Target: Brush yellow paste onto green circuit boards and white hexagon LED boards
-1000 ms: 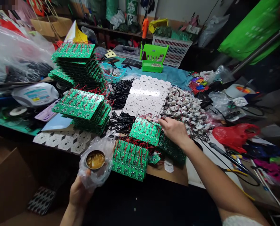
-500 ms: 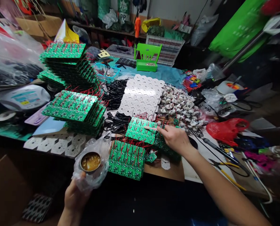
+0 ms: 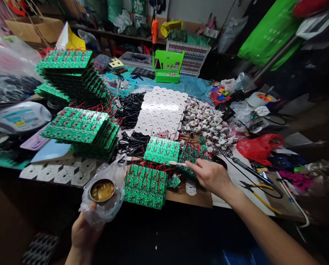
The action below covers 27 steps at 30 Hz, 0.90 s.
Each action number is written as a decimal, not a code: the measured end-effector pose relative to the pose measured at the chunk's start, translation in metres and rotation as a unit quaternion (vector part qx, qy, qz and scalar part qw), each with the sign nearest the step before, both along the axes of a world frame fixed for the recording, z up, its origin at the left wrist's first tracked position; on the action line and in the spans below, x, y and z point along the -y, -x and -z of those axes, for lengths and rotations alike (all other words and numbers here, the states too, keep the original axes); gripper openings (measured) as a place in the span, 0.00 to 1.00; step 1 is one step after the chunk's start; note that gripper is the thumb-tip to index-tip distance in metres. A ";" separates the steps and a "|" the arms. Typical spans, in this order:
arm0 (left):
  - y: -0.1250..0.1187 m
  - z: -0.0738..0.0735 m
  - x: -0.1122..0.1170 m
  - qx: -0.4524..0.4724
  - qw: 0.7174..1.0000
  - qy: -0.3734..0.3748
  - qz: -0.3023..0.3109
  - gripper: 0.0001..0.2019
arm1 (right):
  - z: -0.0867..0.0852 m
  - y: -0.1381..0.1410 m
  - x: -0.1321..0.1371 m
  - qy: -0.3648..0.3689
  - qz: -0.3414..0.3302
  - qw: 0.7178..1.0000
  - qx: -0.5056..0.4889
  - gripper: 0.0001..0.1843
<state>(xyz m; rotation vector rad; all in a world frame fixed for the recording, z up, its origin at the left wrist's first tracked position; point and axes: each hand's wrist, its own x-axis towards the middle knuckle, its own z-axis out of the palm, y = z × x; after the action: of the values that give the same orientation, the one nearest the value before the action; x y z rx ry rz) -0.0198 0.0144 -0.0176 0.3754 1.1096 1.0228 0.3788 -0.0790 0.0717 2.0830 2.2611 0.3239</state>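
My left hand is closed around a round tin wrapped in a clear plastic bag; an amber, lumpy paste shows inside. My right hand pinches a thin, pale brush that looks like a toothbrush. Its head is at the lower right edge of a green circuit board panel with red wires; I cannot tell whether it touches. Just below lies another green panel stack, close to the tin. A darker green panel is partly hidden behind my right hand.
Tall stacks of wired green panels stand at left. White perforated sheets lie mid-table, beside a heap of small white parts. A soldering iron and yellow-handled pliers lie at right, near a red bag.
My right hand has moved the brush down from the middle of the upper panel to its lower right edge. The left hand still holds the tin. The whole view has shifted slightly.
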 end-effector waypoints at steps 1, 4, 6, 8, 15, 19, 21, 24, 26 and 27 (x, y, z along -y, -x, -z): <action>0.000 0.000 0.000 0.002 1.000 -0.003 0.002 0.32 | 0.001 -0.002 -0.005 0.002 0.015 1.000 0.007 0.20; -0.002 -0.003 0.001 -0.004 1.000 -0.011 -0.001 0.31 | 0.003 -0.014 -0.035 0.002 0.077 0.997 0.022 0.20; -0.003 -0.004 0.002 -0.006 1.000 -0.008 -0.005 0.30 | 0.003 -0.024 -0.056 0.001 0.115 0.993 0.019 0.20; -0.003 -0.004 0.004 -0.008 1.000 -0.010 -0.004 0.29 | 0.001 -0.031 -0.069 -0.006 0.146 0.989 0.004 0.19; -0.003 -0.003 0.002 0.006 1.000 0.014 -0.027 0.29 | 0.008 -0.030 -0.004 -0.115 0.133 0.975 -0.136 0.18; -0.007 -0.010 0.002 0.006 1.000 -0.009 -0.006 0.29 | 0.019 -0.001 0.041 -0.145 0.090 0.954 -0.247 0.16; -0.013 -0.018 0.006 -0.005 0.999 -0.032 0.019 0.30 | 0.024 0.025 0.044 -0.152 0.041 0.937 -0.312 0.17; -0.024 -0.031 0.013 -0.025 0.994 -0.095 0.048 0.33 | 0.024 0.073 0.031 -0.138 -0.064 0.911 -0.383 0.21; -0.031 -0.036 0.018 -0.044 0.988 -0.136 0.053 0.35 | 0.021 0.104 0.019 -0.122 -0.127 0.901 -0.395 0.21; -0.032 -0.038 0.020 -0.053 0.986 -0.149 0.052 0.34 | 0.020 0.116 0.014 -0.117 -0.150 0.900 -0.393 0.20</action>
<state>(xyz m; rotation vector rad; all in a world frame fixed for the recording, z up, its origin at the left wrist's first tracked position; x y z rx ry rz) 0.0126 -0.0060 0.0202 0.7280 1.0199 1.0887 0.2628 -0.0926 0.0520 2.2455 3.1412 -0.3372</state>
